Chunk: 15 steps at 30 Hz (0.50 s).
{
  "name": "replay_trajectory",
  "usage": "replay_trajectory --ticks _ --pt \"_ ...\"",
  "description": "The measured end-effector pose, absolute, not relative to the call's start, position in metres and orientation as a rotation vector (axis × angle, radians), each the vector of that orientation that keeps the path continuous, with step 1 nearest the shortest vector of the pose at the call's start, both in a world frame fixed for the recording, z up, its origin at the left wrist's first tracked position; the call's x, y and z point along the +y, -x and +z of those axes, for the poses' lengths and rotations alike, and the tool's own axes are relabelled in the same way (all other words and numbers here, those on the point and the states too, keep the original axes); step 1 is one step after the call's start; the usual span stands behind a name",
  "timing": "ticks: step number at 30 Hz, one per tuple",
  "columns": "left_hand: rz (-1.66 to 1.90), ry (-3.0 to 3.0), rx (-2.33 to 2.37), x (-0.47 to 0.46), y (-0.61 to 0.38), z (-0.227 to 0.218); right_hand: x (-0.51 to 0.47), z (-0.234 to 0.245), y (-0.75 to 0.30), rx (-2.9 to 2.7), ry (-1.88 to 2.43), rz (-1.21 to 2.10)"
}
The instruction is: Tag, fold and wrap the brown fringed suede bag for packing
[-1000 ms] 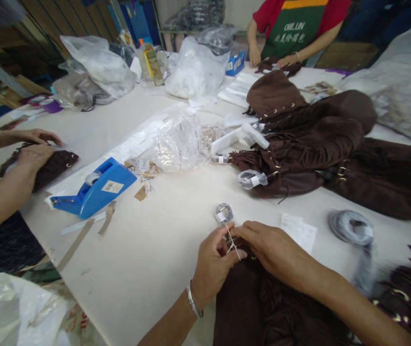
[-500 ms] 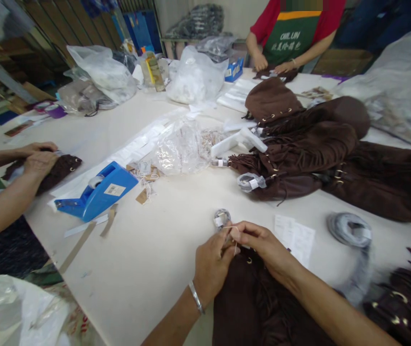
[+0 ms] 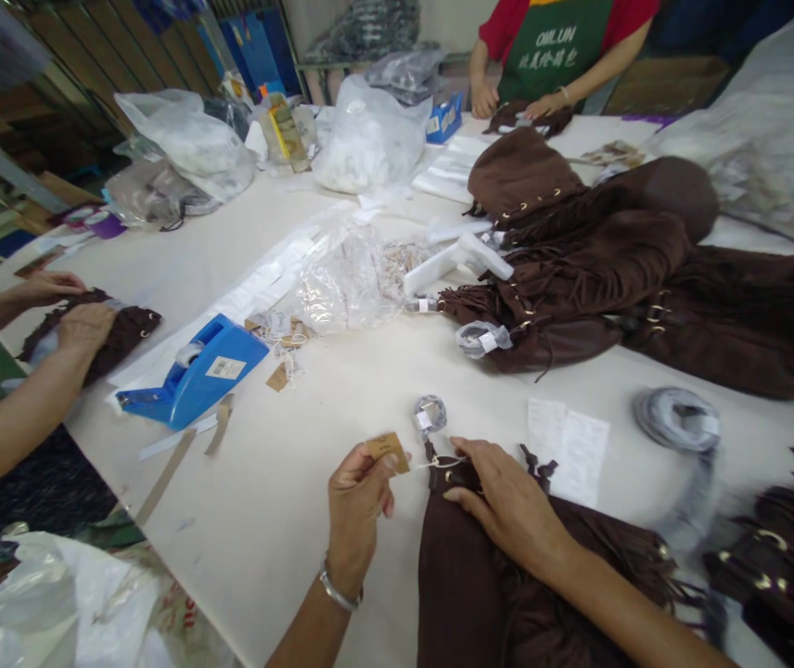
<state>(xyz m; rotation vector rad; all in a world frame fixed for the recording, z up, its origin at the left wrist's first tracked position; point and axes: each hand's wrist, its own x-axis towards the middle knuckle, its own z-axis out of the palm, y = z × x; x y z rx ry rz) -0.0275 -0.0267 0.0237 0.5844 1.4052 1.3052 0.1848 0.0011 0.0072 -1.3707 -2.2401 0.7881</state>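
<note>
A small tan hang tag [image 3: 389, 453] is pinched between the thumb and fingers of my left hand [image 3: 355, 496]. Its white string [image 3: 439, 461] stretches to the top of a dark brown fringed bag [image 3: 463, 575] lying in front of me. My right hand [image 3: 512, 506] grips that bag near its top edge, thumb and fingers on either side of a gold eyelet, fingertips by the string. Just beyond the bag's top sits a plastic-wrapped ring-shaped piece [image 3: 430, 415].
A blue tape dispenser [image 3: 206, 371] stands left of centre, near loose tags [image 3: 282, 357] and a clear plastic bag [image 3: 345, 283]. More brown bags [image 3: 592, 269] are piled at right, beside a wrapped coil [image 3: 675, 417] and papers [image 3: 568, 450]. Co-workers' hands [image 3: 87, 325] work at left and across the table.
My hands were together at the bag's top with the string between them. Now my left hand has drawn left with the tag, and my right hand lies over the bag's top.
</note>
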Motion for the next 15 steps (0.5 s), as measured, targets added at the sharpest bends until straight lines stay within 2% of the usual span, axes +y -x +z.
replay_trajectory --ticks 6,11,13,15 --pt "1.245 -0.411 1.825 -0.067 0.102 0.031 -0.009 0.005 -0.164 -2.456 1.413 0.439" --pt "1.287 -0.846 2.345 -0.085 0.105 0.060 -0.019 0.036 -0.193 -2.403 1.400 0.327" --pt "1.139 -1.352 2.236 -0.081 0.073 0.073 -0.030 0.046 -0.220 -2.250 1.562 0.284" --pt "0.894 -1.795 1.836 -0.069 0.032 0.075 -0.038 0.046 -0.246 -2.124 1.763 0.330"
